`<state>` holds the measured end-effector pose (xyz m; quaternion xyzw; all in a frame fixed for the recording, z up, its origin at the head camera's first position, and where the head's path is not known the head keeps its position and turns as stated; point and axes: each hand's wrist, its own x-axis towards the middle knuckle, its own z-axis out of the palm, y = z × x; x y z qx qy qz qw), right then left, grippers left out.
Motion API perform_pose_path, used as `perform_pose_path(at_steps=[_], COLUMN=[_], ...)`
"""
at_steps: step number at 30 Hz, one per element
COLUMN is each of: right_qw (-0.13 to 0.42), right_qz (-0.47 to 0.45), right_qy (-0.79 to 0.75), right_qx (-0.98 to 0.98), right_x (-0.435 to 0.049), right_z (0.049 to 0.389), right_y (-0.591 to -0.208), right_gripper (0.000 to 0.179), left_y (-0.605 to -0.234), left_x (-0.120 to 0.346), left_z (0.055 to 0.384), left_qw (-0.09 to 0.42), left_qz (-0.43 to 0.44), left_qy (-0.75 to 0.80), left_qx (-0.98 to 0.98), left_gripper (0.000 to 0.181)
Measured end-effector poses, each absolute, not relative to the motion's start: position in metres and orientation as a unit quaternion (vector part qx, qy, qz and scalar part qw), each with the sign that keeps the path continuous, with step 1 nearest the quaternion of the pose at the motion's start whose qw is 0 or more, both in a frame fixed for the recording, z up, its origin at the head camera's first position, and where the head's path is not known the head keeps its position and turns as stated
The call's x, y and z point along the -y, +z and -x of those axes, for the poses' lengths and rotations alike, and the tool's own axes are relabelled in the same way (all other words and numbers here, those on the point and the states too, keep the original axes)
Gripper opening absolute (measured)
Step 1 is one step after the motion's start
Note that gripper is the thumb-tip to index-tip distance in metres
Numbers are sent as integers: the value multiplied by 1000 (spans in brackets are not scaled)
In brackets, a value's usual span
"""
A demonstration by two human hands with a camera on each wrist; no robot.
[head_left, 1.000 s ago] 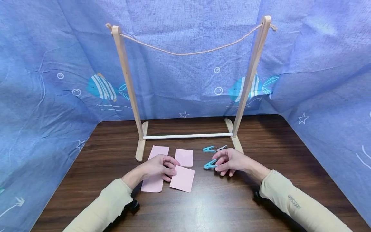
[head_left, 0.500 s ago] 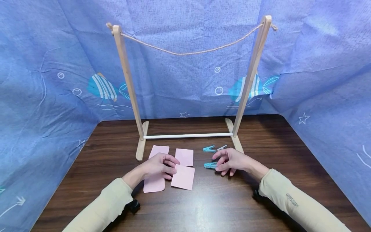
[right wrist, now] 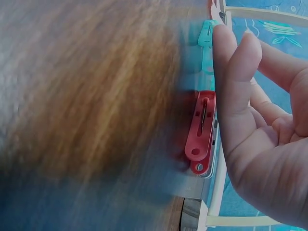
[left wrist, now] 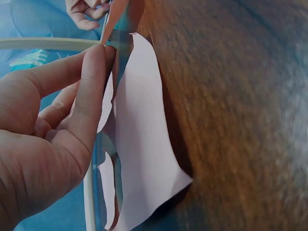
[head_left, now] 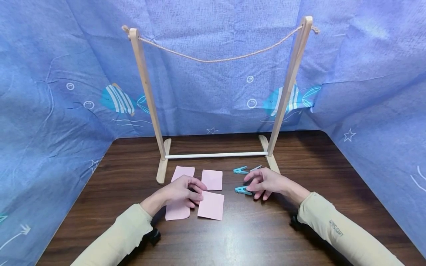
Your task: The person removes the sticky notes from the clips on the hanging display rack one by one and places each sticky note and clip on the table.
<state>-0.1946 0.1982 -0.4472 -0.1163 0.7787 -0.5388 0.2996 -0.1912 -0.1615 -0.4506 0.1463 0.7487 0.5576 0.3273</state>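
Note:
My left hand [head_left: 183, 193] pinches the left edge of a small thin pink sheet [head_left: 212, 207] between thumb and fingertips. Another pink sheet [head_left: 177, 211] lies partly under this hand; in the left wrist view that pale sheet [left wrist: 139, 125] has curling edges. My right hand [head_left: 267, 183] has its fingers bent, its thumb tip overlapping the handle end of a blue clothespin [head_left: 242, 190]; I cannot tell whether the fingers pinch it. A red clothespin [right wrist: 200, 127] below the hand shows in the right wrist view, hidden in the head view.
More pink sheets [head_left: 212, 180] lie behind the left hand. A second blue clothespin [head_left: 240, 170] and a pale one [head_left: 255, 168] lie behind the right hand. A wooden stand [head_left: 146, 88] with a sagging rope [head_left: 206, 61] and a white crossbar [head_left: 216, 155] stands at the back.
The blue clothespin at my right thumb has turned, looking spread, then flat, then spread again. The pinched pink sheet and the one under my left hand have shifted slightly right. Both hands stay about in place.

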Motion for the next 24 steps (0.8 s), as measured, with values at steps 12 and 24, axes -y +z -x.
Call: perform_pose_path(at_steps=[12, 24], right_qw=[314, 325], right_qz=[115, 109], right_qy=[-546, -557], right_qx=[-768, -756], right_x=[-201, -203], right_z=[196, 197], right_y=[-444, -442], right_gripper=[32, 37], left_y=[-452, -451], left_x=[166, 173], left_z=[192, 192], left_qw=[325, 317], left_qz=[-147, -131], left_qy=[560, 560], left_qx=[-748, -754], left_gripper=[31, 31])
